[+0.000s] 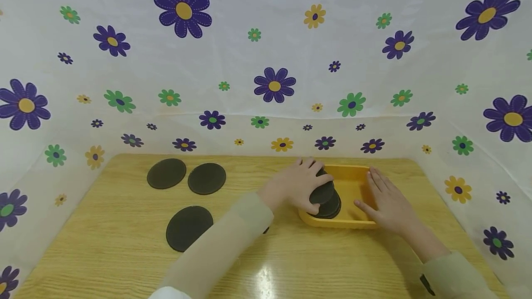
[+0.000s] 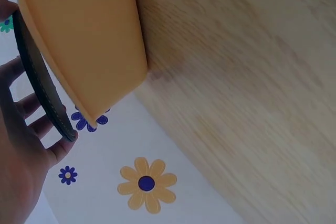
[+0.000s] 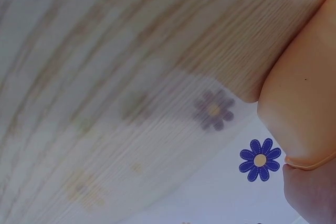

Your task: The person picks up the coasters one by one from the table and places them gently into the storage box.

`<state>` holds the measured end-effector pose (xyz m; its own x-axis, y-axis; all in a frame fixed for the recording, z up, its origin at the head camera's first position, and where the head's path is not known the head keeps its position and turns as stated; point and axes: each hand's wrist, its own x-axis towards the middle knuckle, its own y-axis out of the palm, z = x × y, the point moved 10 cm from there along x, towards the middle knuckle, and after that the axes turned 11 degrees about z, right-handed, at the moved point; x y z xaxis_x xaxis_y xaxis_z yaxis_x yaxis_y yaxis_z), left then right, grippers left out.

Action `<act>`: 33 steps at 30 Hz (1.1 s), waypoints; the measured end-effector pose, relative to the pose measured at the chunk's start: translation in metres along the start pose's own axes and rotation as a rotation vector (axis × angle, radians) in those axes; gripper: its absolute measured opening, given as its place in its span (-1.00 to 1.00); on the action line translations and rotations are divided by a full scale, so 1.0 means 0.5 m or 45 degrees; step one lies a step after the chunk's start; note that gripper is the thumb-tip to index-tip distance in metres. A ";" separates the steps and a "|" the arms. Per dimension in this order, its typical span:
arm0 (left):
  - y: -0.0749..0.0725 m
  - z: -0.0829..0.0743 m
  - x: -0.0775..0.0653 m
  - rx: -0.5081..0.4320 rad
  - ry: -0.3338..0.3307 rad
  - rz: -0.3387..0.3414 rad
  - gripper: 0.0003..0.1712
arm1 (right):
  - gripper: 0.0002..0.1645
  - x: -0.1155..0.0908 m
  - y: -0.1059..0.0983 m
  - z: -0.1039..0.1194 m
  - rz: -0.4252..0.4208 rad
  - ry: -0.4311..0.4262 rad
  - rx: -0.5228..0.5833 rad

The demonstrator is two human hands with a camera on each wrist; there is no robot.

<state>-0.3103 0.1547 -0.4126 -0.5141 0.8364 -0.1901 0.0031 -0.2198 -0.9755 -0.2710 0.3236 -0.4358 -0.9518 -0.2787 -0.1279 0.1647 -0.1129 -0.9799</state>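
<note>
My left hand (image 1: 303, 186) grips a round black coaster (image 1: 322, 193) by its edge, thumb on the near side and fingers on the far side. It tilts over the left end of a yellow tray (image 1: 349, 197). Beneath it, more black coasters (image 1: 332, 210) lie in the tray, partly hidden. In the left wrist view, the coaster (image 2: 39, 82) stands nearly edge-on beside the tray's outer wall (image 2: 89, 35), held at the fingertips. At the tray's right end, my right hand (image 1: 390, 204) rests on the rim, fingers straight and thumb extended over the inside.
Three more black coasters lie on the wooden table (image 1: 291, 257) at the left: one at the far left (image 1: 166, 173), one beside it (image 1: 207, 178), and a nearer one (image 1: 187, 227) partly covered by my left sleeve. A flower-print cloth (image 1: 232, 59) stands behind and along both sides.
</note>
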 end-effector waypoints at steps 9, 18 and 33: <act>0.015 -0.022 0.031 -0.033 0.003 0.034 -0.06 | 0.19 -0.002 0.002 -0.001 -0.004 0.006 -0.009; 0.034 -0.027 0.045 -0.045 -0.046 0.077 -0.06 | 0.19 -0.002 0.001 0.001 -0.014 0.003 -0.003; 0.058 -0.038 0.047 -0.041 -0.079 0.172 -0.11 | 0.19 0.000 0.004 -0.002 -0.027 -0.011 0.004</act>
<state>-0.3062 0.1775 -0.4474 -0.5591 0.7676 -0.3134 0.1029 -0.3109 -0.9449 -0.2707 0.3242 -0.4381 -0.9528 -0.2846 -0.1056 0.1453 -0.1220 -0.9818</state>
